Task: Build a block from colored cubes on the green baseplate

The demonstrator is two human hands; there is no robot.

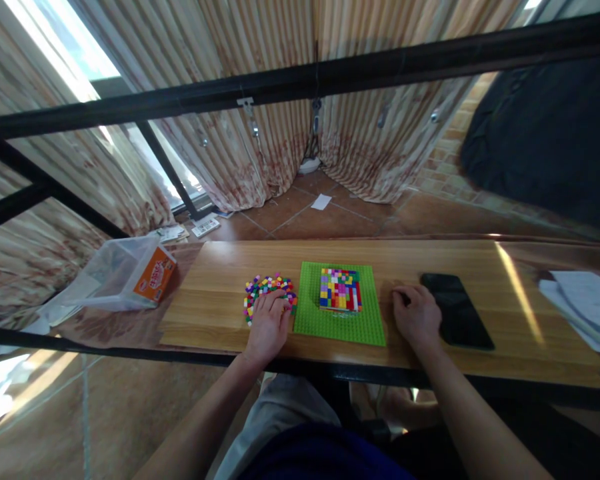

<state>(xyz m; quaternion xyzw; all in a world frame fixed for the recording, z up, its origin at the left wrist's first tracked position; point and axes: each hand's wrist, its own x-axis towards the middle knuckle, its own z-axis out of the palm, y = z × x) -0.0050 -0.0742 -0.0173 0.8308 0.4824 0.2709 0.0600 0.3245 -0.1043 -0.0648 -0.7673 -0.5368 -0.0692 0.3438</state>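
My left hand (270, 323) rests over the near right part of a pile of small colourful toy bricks (258, 288). Its fingers are bent down and held together, and whatever is between the fingertips is hidden. Right of the pile lies a green studded baseplate (310, 321), bearing a squarish block built of many-coloured bricks (340, 290). On the wooden tabletop, past the plate's right edge, sits my right hand (417, 313). Its fingers are curled in, thumb near the index finger, and I see nothing in them.
A black phone (457, 311) lies just right of my right hand. A clear plastic bin (123, 273) with an orange label stands at the left. White papers (587, 300) lie at the far right. A dark metal rail (290, 80) crosses beyond the wooden board (210, 287).
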